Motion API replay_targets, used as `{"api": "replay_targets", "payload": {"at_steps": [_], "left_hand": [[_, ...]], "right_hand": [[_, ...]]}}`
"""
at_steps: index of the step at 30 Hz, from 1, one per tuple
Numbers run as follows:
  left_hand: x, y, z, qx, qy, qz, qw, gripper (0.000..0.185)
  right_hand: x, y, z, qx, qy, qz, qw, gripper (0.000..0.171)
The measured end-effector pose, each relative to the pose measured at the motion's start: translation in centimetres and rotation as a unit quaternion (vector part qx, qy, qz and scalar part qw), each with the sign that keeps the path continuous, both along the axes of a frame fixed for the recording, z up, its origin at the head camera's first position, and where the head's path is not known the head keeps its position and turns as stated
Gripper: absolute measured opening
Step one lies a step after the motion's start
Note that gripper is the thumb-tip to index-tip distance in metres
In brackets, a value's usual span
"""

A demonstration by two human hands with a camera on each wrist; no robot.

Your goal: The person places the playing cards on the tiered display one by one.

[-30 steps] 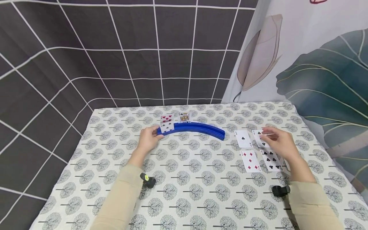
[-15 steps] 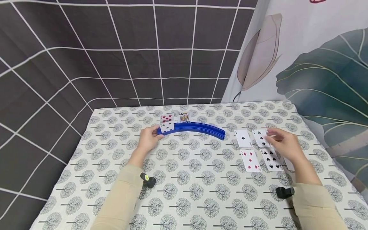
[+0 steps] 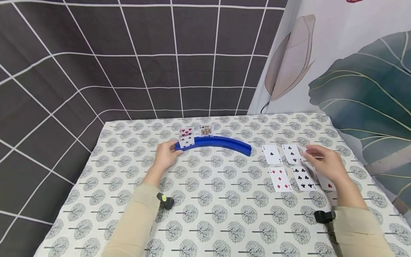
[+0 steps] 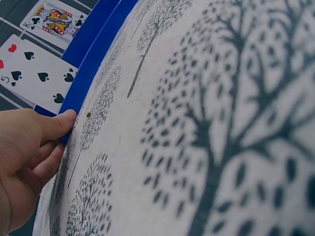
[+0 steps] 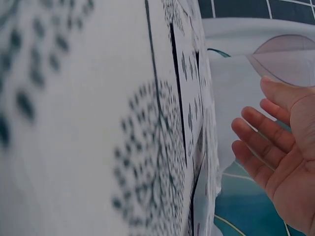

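Observation:
My left hand (image 3: pixel 165 156) pinches the left end of a curved blue playing card holder (image 3: pixel 221 142). In the holder's left part stand a five of spades (image 4: pixel 43 76), with a hearts card (image 3: pixel 186 132) behind it, and a king of clubs (image 4: pixel 54 22). My right hand (image 3: pixel 325 162) hovers over the right side of the table, fingers loosely bent and holding nothing, as the right wrist view (image 5: pixel 273 142) confirms. Around it lie face-up cards: an ace of clubs (image 3: pixel 271 154), another clubs card (image 3: pixel 290 152), a five of diamonds (image 3: pixel 280 179), a larger clubs card (image 3: pixel 303 178) and a partly hidden heart card (image 3: pixel 327 184).
A tree-print cloth (image 3: pixel 221 200) covers the table. Behind it hangs a dark grid-patterned curtain (image 3: pixel 154 67), and a pale leaf-print curtain (image 3: pixel 353 71) hangs at the right. The table's right edge runs beyond my right hand.
My right hand has drawn away to the right from the upper clubs card, uncovering it. More of the heart card shows beneath my wrist. The left hand keeps its place on the holder.

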State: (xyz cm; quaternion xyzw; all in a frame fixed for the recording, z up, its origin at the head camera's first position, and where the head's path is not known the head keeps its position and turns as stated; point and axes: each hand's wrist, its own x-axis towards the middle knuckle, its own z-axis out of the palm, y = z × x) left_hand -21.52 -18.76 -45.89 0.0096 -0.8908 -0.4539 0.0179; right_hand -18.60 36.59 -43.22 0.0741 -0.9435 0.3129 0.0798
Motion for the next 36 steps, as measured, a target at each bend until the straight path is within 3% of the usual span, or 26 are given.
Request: {"api": "replay_targets", "payload": {"at_steps": [19,29,36], "left_hand": [[-0.2,0.0,0.1,0.003,-0.001,0.002,1.0000,0.052],[-0.2,-0.1,0.0,0.009,-0.006,0.000,0.9999,0.053],[-0.1,-0.1,-0.2,-0.003,0.001,0.001,1.0000,0.051]], "right_hand": [[0.4,2.1,-0.1,0.076,-0.030,0.030,0.996,0.045],[0.6,3.5,0.0,0.111,-0.108,0.041,0.987,0.077],[0.9,4.3,0.0,0.133,-0.120,0.052,0.982,0.085]]}}
